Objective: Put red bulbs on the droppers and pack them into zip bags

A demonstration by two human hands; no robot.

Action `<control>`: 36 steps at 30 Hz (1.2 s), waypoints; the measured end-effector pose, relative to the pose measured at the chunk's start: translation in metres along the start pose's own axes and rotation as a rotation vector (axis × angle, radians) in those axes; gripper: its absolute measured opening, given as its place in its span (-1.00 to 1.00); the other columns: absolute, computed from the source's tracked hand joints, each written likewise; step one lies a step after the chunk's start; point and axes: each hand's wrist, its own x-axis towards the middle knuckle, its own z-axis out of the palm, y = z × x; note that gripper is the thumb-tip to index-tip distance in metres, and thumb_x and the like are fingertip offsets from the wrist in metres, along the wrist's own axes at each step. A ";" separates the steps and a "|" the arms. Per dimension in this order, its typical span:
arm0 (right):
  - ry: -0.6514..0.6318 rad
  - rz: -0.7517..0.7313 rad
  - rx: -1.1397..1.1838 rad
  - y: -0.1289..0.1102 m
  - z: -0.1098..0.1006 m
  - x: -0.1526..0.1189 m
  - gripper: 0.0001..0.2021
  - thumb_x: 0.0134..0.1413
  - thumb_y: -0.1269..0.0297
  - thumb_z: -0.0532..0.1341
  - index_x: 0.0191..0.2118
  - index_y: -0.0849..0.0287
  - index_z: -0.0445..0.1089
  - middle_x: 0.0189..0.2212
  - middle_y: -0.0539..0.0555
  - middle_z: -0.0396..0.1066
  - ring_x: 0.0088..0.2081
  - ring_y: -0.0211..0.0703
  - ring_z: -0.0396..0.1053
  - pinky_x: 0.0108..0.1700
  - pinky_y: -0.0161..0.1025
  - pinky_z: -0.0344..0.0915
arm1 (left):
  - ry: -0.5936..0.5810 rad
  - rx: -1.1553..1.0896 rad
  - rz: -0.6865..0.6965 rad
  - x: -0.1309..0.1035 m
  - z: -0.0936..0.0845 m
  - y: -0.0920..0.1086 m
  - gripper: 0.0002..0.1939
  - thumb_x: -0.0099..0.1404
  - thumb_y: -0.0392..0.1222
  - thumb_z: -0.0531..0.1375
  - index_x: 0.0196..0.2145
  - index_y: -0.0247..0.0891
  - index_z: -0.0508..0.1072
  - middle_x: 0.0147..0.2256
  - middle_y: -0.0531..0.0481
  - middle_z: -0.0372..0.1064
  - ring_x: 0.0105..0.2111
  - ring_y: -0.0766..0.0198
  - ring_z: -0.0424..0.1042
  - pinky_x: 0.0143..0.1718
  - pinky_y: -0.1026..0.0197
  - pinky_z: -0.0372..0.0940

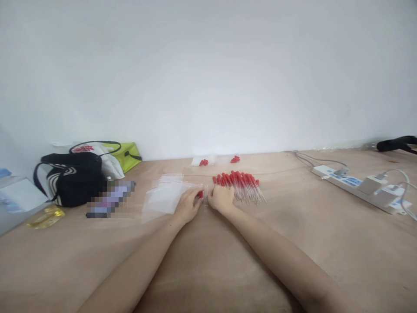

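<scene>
Near the middle of the table, my left hand (pixel 189 205) has its fingers closed on a small red piece (pixel 200 194). My right hand (pixel 222 198) is just to the right, its fingers bent together at some clear thin tubes (pixel 205 196) between the hands; its exact hold is hidden. Beside my right hand lies a row of clear droppers with red tops (pixel 243 184). Clear plastic bags (pixel 163 195) lie flat to the left of my left hand. Toward the wall are small red caps (pixel 203 162) on a clear bag, and more red caps (pixel 235 159).
At the left stand a black bag (pixel 78 178), a green bag (pixel 132 156) and a plastic bin (pixel 21 200). A yellow wrapper (pixel 46 217) and a blurred-out object (pixel 110 199) lie near them. A power strip (pixel 352 184) with chargers and cables is at right.
</scene>
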 end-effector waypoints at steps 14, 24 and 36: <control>-0.049 -0.027 -0.083 -0.007 -0.003 0.000 -0.76 -0.03 0.29 0.02 -0.39 0.27 0.41 -0.40 0.22 0.44 -0.31 -0.05 0.36 -0.13 -0.09 -0.10 | 0.168 -0.092 -0.170 -0.001 0.000 0.008 -0.67 0.15 -0.27 0.08 -0.11 -0.27 0.14 -0.40 0.02 0.28 -0.33 0.24 0.36 -0.25 0.16 0.27; 0.160 -0.263 0.018 0.042 -0.004 -0.024 -0.79 -0.01 0.46 -0.05 -0.28 0.32 0.28 -0.30 0.25 0.36 -0.24 -0.03 0.25 -0.21 -0.15 -0.01 | 0.186 -0.129 0.001 -0.005 -0.004 0.014 -0.88 0.17 -0.21 0.08 -0.37 -0.28 0.37 -0.42 0.00 0.26 -0.43 0.31 0.30 -0.42 0.28 0.29; 0.144 -0.618 0.399 0.112 -0.020 -0.063 -0.68 0.03 0.55 -0.07 -0.16 0.16 0.29 -0.35 0.07 0.37 -0.32 -0.21 0.29 -0.26 -0.23 0.07 | -0.080 -0.193 0.197 -0.017 0.007 0.055 -0.80 0.25 -0.22 0.02 -0.23 -0.28 0.38 -0.37 -0.02 0.34 -0.39 0.33 0.34 -0.36 0.29 0.26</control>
